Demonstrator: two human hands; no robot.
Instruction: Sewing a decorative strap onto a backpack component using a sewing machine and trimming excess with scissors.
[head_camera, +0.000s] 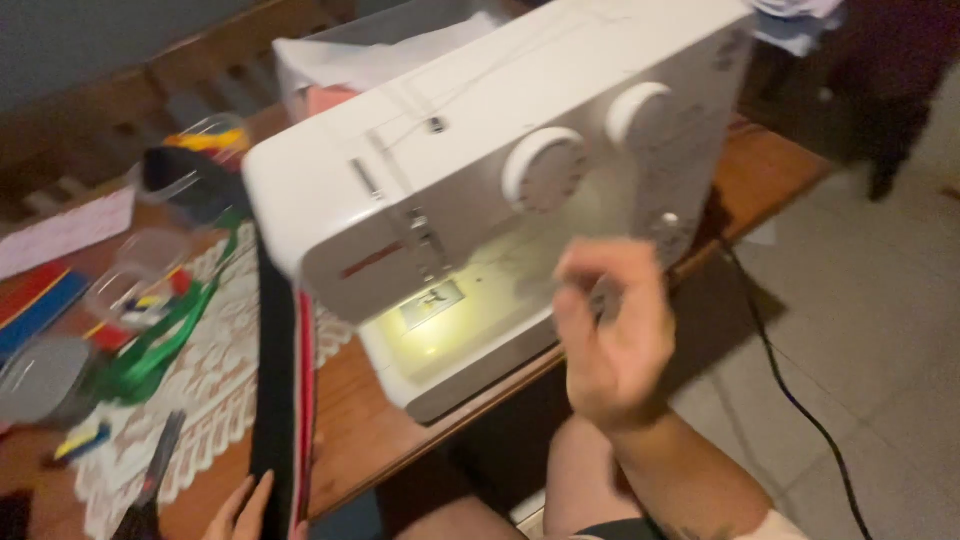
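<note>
Two hands show in my view, and neither shows cleanly. Only the fingertips of my left hand rise above the bottom edge; the palm is cut off, so I cannot tell whether it grips anything, though the fingers lie close together just beside the long black fabric strip with a red edge, which runs down over the front edge of the brown wooden table.

My right hand is smeared by motion. It is raised in front of the white plastic sewing machine, palm turned toward me, forearm climbing from the lower right. Thumb and forefinger look curled toward each other as if pinching, but whatever sits between them is too blurred to make out.

The machine's lamp lights its bed. A green ribbon lies on a white lace cloth at left. A black cable trails across the pale floor.
</note>
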